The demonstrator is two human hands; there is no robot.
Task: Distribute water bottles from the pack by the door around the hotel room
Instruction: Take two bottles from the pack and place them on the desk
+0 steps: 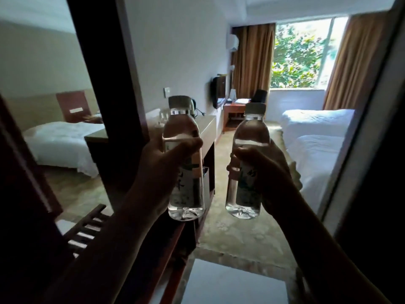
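A: Left hand (162, 170)?
B: Gripping a water bottle (185, 159) upright, fingers wrapped round its middle, cap above them, base below.
A: Right hand (266, 172)?
B: Same, second bottle (247, 161), fingers round the label, cap above. Bottles near each other, not touching.
A: Beyond the fingers?
B: Low cabinet (208, 126) past the left fingers, kettle (192, 106) on top. Desk (234, 108) further back, window (304, 53) with brown curtains (252, 60). Beds (315, 137) past the right fingers. Mirror (54, 102) off to the left side, luggage rack (87, 224) below.
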